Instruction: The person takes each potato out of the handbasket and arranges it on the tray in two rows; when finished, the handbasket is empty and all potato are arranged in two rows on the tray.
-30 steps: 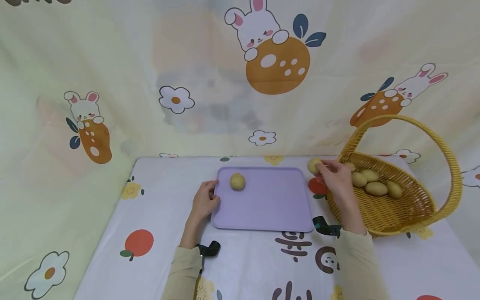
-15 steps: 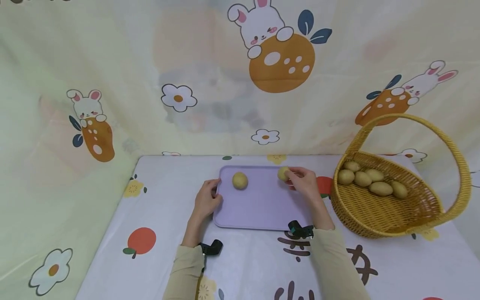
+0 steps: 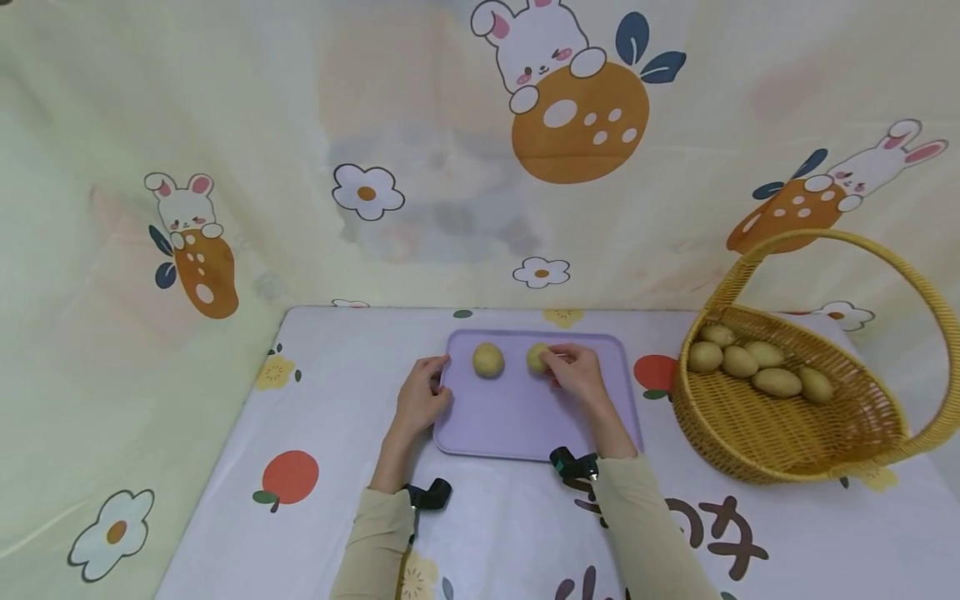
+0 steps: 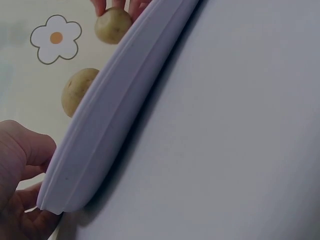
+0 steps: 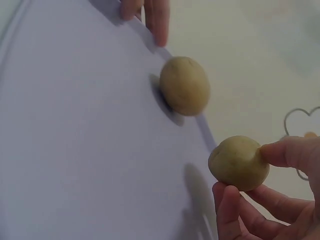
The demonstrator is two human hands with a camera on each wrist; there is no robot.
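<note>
In the head view my right hand is over the right half of the purple tray and pinches a potato. The right wrist view shows this potato between thumb and fingertips, its shadow falling on the tray. A second potato lies on the tray's upper left part. My left hand grips the tray's left edge; in the left wrist view the thumb and fingers of the left hand close about the rim at one end of the tray.
To the right of the tray stands a yellow wicker basket with a tall arched handle and several potatoes inside. A printed cloth covers the table, and a patterned curtain rises behind it.
My right hand has carried the potato leftward from beside the basket to over the tray. My left hand keeps its hold on the tray's edge. The head view has shifted slightly.
</note>
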